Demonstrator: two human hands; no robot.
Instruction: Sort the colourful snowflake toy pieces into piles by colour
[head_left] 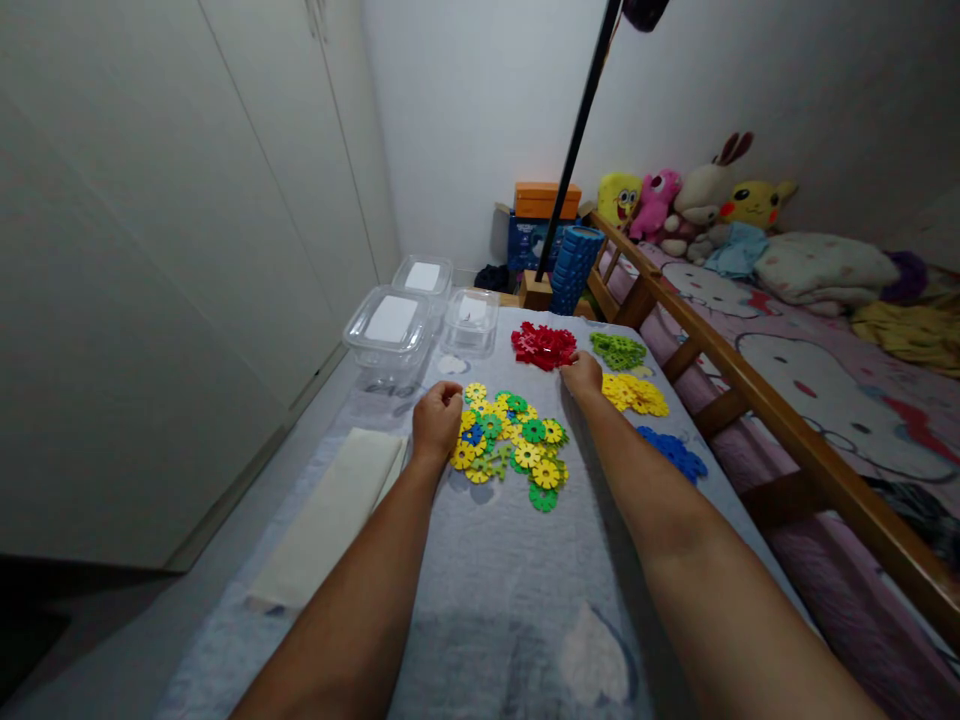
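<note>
A mixed heap of yellow, green and blue flower-shaped plastic interlocking discs (529,454) lies in the middle of the cloth-covered table (495,600). My left hand (438,420) is at the heap's left edge with its fingers curled closed; whatever is in them is hidden. Farther off, my right hand (583,376) has its fingertips pinched on a red disc at the near right edge of the red pile (541,344). Light green discs (618,350), yellow discs (637,395) and blue discs (673,453) form separate piles along the right side.
Clear lidded plastic containers (387,325) with white labels stand at the far left. A folded cream cloth (334,515) lies left of my left forearm. A wooden bed rail (750,425) runs along the right. Behind the table are a black pole (576,150) and a blue foam roller (574,268).
</note>
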